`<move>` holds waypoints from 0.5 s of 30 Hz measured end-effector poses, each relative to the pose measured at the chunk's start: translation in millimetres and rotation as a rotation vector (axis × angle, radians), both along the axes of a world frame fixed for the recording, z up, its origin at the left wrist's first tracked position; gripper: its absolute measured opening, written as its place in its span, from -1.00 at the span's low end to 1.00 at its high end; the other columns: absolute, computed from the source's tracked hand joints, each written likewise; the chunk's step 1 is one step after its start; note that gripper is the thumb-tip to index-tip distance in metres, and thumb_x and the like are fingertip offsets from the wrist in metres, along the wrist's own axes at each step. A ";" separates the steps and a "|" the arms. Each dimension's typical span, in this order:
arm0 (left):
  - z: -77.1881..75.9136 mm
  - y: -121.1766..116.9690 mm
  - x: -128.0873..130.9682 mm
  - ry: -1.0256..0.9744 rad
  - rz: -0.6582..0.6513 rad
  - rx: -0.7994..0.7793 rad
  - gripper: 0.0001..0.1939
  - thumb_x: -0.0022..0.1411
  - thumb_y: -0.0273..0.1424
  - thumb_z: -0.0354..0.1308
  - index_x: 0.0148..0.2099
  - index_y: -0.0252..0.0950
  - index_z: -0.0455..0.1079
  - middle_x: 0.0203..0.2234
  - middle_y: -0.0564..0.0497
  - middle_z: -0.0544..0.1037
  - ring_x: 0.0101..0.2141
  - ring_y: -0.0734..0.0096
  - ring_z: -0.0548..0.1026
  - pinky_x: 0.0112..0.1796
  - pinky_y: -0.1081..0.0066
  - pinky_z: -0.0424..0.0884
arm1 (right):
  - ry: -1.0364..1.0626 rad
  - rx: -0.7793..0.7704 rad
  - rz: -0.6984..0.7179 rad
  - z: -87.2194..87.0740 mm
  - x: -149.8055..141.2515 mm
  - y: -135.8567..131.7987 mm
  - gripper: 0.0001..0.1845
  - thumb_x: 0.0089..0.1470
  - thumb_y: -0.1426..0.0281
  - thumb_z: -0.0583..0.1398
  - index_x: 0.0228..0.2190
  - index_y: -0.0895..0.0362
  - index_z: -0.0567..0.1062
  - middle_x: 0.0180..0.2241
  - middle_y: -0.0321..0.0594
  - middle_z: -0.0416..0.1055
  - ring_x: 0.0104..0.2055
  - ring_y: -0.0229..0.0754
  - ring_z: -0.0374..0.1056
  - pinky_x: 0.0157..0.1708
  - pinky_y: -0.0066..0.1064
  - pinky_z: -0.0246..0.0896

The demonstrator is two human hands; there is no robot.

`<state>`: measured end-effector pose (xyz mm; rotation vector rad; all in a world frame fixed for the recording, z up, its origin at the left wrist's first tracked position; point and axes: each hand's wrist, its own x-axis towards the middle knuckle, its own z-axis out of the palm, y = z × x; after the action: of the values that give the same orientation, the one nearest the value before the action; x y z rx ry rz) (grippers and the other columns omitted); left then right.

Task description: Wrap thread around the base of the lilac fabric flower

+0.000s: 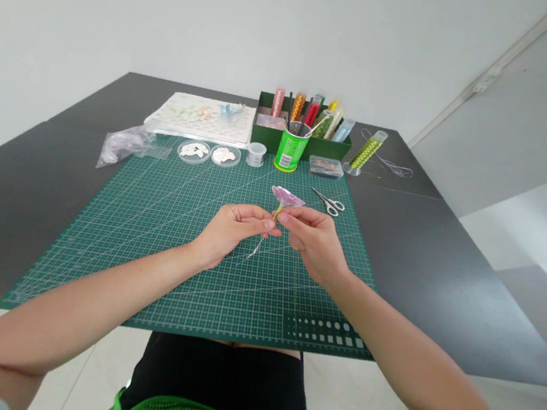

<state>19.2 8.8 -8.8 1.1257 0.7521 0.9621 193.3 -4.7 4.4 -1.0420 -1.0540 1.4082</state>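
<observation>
A purple artificial flower [288, 198] is held upright over the cutting mat, its petals pointing away from me. My left hand [237, 230] is closed, thumb and fingers pinching the flower's thin stem [259, 245], whose pale wire ends hang below. Just under the petals the stem is wrapped in yellow-green thread [279, 210]. There my right hand [316, 243] is closed too, its fingertips pinched at the wrapping. A faint strand of the same colour trails from it down the mat; the exact grip is partly hidden by the fingers.
White-handled scissors [332, 205] lie right on the green cutting mat [161, 217]. Behind stand two dishes of white pieces [194, 151], a wire spool [256, 154], a green can [291, 148], a thread box [331, 149] and a green thread spool [367, 151]. A plastic bag [123, 145] lies left.
</observation>
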 end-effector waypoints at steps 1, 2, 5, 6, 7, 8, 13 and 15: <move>0.3 -0.3 0.2 0.003 0.005 0.002 -0.73 0.03 -0.21 0.50 -0.33 -0.29 0.61 -0.43 -0.01 0.70 -0.33 0.34 0.62 -0.13 0.31 0.46 | -0.011 -0.001 -0.004 0.3 -0.1 -0.2 -0.70 -0.22 0.17 0.52 -0.49 0.11 0.68 -0.70 -0.43 0.22 -0.66 -0.47 -0.13 -0.67 -0.46 -0.36; 0.7 -0.6 0.4 0.004 0.009 0.005 -0.74 0.03 -0.22 0.50 -0.33 -0.29 0.61 -0.43 -0.01 0.70 -0.33 0.35 0.62 -0.13 0.31 0.47 | -0.023 -0.003 -0.005 0.6 0.0 -0.5 -0.69 -0.22 0.17 0.52 -0.49 0.11 0.67 -0.70 -0.43 0.22 -0.66 -0.47 -0.13 -0.67 -0.47 -0.37; 1.6 -1.6 0.4 0.007 0.009 0.011 -0.75 0.03 -0.22 0.50 -0.33 -0.28 0.62 -0.44 0.00 0.70 -0.36 0.38 0.62 -0.14 0.33 0.48 | -0.038 -0.007 -0.002 0.9 0.5 -1.1 -0.68 -0.22 0.16 0.53 -0.50 0.12 0.67 -0.70 -0.42 0.23 -0.66 -0.47 -0.13 -0.66 -0.47 -0.36; 1.9 -1.9 0.4 0.007 0.010 0.013 -0.75 0.03 -0.22 0.50 -0.33 -0.28 0.62 -0.45 0.00 0.70 -0.36 0.38 0.62 -0.14 0.34 0.48 | -0.037 -0.007 0.000 0.8 0.7 -1.3 -0.68 -0.22 0.16 0.52 -0.50 0.12 0.67 -0.70 -0.42 0.24 -0.66 -0.47 -0.13 -0.66 -0.47 -0.36; 2.0 -2.2 0.3 0.008 0.011 0.014 -0.75 0.03 -0.22 0.50 -0.33 -0.28 0.62 -0.44 0.00 0.70 -0.36 0.38 0.62 -0.14 0.34 0.49 | -0.036 -0.006 0.002 0.7 0.9 -1.4 -0.68 -0.21 0.16 0.52 -0.50 0.12 0.67 -0.69 -0.42 0.24 -0.66 -0.47 -0.13 -0.66 -0.47 -0.36; 2.0 -2.3 0.2 0.009 0.014 0.015 -0.75 0.03 -0.22 0.50 -0.33 -0.28 0.62 -0.44 0.00 0.70 -0.36 0.38 0.62 -0.14 0.34 0.49 | -0.035 -0.003 0.004 0.5 0.9 -1.4 -0.68 -0.20 0.16 0.52 -0.50 0.12 0.67 -0.70 -0.42 0.23 -0.66 -0.47 -0.13 -0.66 -0.47 -0.37; 1.5 -2.9 0.8 0.016 0.026 0.015 -0.74 0.03 -0.22 0.50 -0.31 -0.29 0.62 -0.43 -0.01 0.71 -0.33 0.35 0.65 -0.13 0.32 0.50 | -0.040 -0.007 0.006 -0.1 0.3 -1.4 -0.68 -0.20 0.16 0.52 -0.49 0.13 0.66 -0.70 -0.43 0.23 -0.66 -0.47 -0.13 -0.66 -0.47 -0.37; 1.3 -3.2 1.2 0.019 0.029 0.012 -0.73 0.03 -0.22 0.50 -0.31 -0.29 0.61 -0.43 -0.01 0.71 -0.32 0.33 0.65 -0.12 0.31 0.51 | -0.042 -0.016 0.001 0.4 0.0 -1.5 -0.68 -0.21 0.16 0.52 -0.50 0.13 0.66 -0.70 -0.42 0.25 -0.66 -0.47 -0.13 -0.66 -0.47 -0.37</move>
<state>20.4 5.6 -7.4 1.1387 0.7809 0.9824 193.4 -6.2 4.7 -1.0867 -1.0753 1.4028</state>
